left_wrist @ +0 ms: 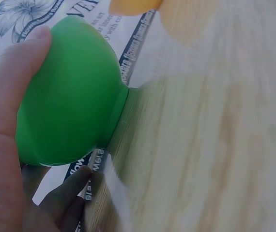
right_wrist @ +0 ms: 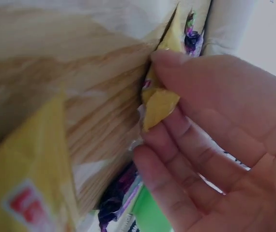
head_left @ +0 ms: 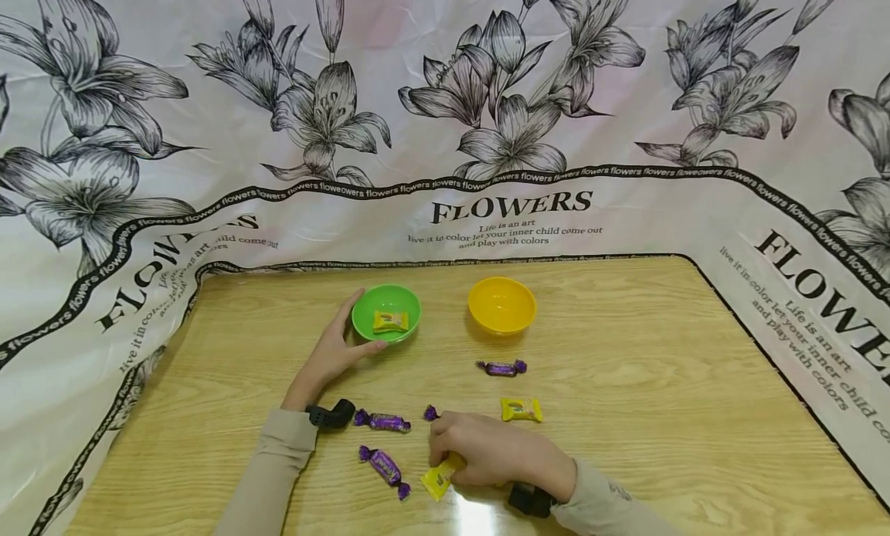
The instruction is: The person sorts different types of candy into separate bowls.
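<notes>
The left hand (head_left: 334,354) grips the green bowl (left_wrist: 75,96), its thumb at the near side; 1 small yellow candy (head_left: 391,321) lies inside. The right hand (head_left: 487,447) pinches a yellow packet (head_left: 436,482) low over the surface (head_left: 660,381), near 2 purple candies (head_left: 385,469). A third purple candy (head_left: 432,412) is partly hidden behind that hand. Beyond it, a purple twist (head_left: 502,368) lies just in front of the yellow bowl (head_left: 502,306).
</notes>
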Motion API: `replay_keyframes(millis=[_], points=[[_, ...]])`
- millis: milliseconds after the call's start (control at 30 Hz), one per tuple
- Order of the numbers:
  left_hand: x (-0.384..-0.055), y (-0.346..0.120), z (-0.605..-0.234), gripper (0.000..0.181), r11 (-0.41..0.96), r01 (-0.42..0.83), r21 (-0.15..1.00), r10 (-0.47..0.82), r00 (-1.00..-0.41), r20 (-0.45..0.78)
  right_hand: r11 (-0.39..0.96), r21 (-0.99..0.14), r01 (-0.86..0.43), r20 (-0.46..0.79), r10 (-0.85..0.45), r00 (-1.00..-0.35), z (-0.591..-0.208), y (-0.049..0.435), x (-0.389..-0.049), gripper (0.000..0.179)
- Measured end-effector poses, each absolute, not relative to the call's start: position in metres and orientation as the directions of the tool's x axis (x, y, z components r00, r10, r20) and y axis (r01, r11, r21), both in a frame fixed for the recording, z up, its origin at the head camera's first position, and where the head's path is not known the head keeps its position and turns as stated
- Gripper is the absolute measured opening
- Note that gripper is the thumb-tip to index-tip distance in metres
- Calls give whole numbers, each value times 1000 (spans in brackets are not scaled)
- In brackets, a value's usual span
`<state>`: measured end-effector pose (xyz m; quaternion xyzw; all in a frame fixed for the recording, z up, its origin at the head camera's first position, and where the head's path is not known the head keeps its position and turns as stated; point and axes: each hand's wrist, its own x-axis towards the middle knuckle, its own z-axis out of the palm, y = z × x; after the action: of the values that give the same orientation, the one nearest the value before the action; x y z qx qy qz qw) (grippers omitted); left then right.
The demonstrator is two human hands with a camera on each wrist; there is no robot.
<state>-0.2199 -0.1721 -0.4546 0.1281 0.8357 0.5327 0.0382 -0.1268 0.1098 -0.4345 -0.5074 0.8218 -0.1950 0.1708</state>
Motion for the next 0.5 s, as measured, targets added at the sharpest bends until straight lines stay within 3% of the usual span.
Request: replay_keyframes(millis=[233, 500], points=[[-220, -173, -455, 101, 396, 174, 902, 252, -965, 75, 368, -520, -771, -28, -910, -415, -428, 108, -134, 22], [-222, -172, -457, 101, 347, 196, 917, 261, -960, 106, 409, -503, -761, -40, -891, -452, -402, 102, -150, 19]])
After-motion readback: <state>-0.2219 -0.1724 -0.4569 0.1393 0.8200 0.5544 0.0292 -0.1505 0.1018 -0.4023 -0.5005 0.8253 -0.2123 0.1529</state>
